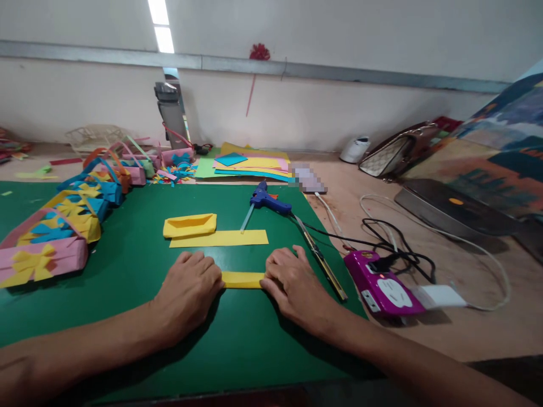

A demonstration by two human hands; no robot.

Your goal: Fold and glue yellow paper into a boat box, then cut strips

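Between my hands a folded yellow paper strip (243, 280) lies stretched sideways over the green mat (139, 316). My left hand (189, 291) is closed on its left end, fingers curled, and my right hand (294, 288) pinches the right end between thumb and fingers. Both ends of the strip are hidden by the hands. Just beyond it rests a flat yellow paper strip (229, 238), with an open yellow paper box (190, 226) overlapping its left part. A blue glue gun (269, 200) lies farther back, its pale glue stick touching near the flat strip.
Several small paper baskets (51, 257) with bows line the left side. Coloured paper sheets (250, 161) are stacked behind the mat. To the right are a utility knife (322, 260), a purple power strip (384, 285) with tangled cables (409, 249), and a phone (309, 180).
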